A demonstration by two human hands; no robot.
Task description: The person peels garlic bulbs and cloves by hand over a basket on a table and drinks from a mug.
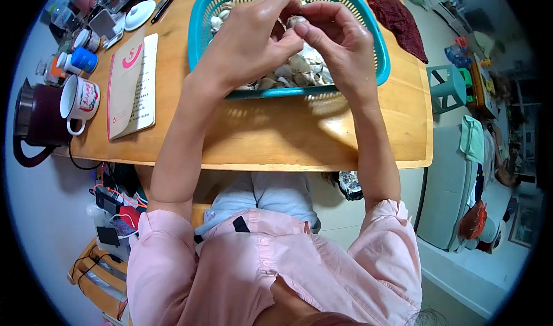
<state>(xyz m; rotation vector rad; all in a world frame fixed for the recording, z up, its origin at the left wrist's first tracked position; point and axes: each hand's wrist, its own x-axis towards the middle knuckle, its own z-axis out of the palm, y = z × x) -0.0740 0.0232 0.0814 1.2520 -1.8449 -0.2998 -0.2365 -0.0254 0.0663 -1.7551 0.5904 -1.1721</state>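
Above a teal plastic basket [385, 66] with a cream lattice inside, my two hands meet. The thumb and fingers of my left hand [250, 40] are closed in a pinch. My right hand [340, 43] pinches from the other side, its thumb tip against a small pale garlic-like piece [296, 21]. That piece sits between both hands' fingertips and is partly covered by them. Many whitish and beige pieces [299, 66], looking like garlic cloves and skins, lie in the basket beneath. My hands hide part of them.
The basket stands on a wooden table [259, 147]. At the left are a booklet [129, 89], an enamel mug [80, 101], a dark kettle [49, 115], a white lid [139, 15] and several jars. A dark red cloth [396, 23] lies at the right edge, near a teal stool [446, 89].
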